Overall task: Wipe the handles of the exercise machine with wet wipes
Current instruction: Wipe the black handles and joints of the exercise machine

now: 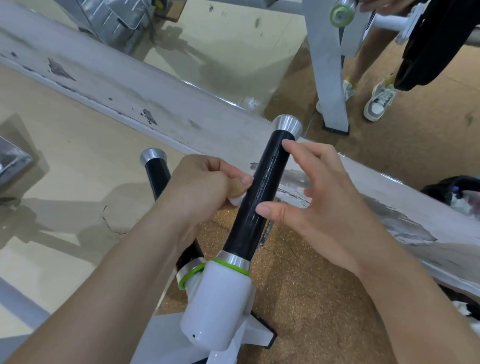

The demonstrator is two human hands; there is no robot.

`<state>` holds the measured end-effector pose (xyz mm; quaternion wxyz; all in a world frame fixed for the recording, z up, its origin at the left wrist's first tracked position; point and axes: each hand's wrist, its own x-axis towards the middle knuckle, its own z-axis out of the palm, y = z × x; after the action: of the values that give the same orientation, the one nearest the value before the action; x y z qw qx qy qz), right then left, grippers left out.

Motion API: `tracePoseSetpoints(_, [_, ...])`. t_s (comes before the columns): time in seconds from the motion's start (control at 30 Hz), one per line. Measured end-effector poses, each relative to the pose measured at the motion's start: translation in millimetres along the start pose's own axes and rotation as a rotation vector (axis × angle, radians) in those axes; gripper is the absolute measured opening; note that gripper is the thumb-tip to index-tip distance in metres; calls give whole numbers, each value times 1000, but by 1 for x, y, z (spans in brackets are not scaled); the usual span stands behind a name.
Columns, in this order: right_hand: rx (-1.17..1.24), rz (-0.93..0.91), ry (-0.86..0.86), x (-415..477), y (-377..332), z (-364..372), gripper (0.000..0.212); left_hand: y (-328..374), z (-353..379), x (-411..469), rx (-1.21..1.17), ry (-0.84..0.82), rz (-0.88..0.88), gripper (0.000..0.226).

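Rising from its white socket, the black handle (260, 191) looks rigid and wet-slick. A bunched wet wipe (236, 199), soft and light, is pinched in the left hand (203, 185) against its side; the right hand (315, 190) is spread wide, empty.

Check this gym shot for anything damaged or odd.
The white beam behind the handle has paint chipped and scuffed in several spots, showing dark patches. The handle itself carries pale streaks down its black surface, which may be wetness or wear. The left hand holds a small wipe against it.
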<state>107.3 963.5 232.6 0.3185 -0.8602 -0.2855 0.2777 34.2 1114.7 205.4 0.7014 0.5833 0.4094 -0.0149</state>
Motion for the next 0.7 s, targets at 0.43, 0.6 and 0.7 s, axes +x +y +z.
tracePoseSetpoints(0.43, [228, -24, 276, -28, -3, 41, 65, 2, 5, -12, 214, 147, 108, 15])
tracePoseSetpoints(0.6, [203, -40, 249, -28, -5, 40, 58, 1, -1, -19, 423, 105, 180, 11])
tracePoseSetpoints(0.7, [189, -45, 257, -29, -5, 41, 53, 2, -6, -30, 598, 92, 249, 12])
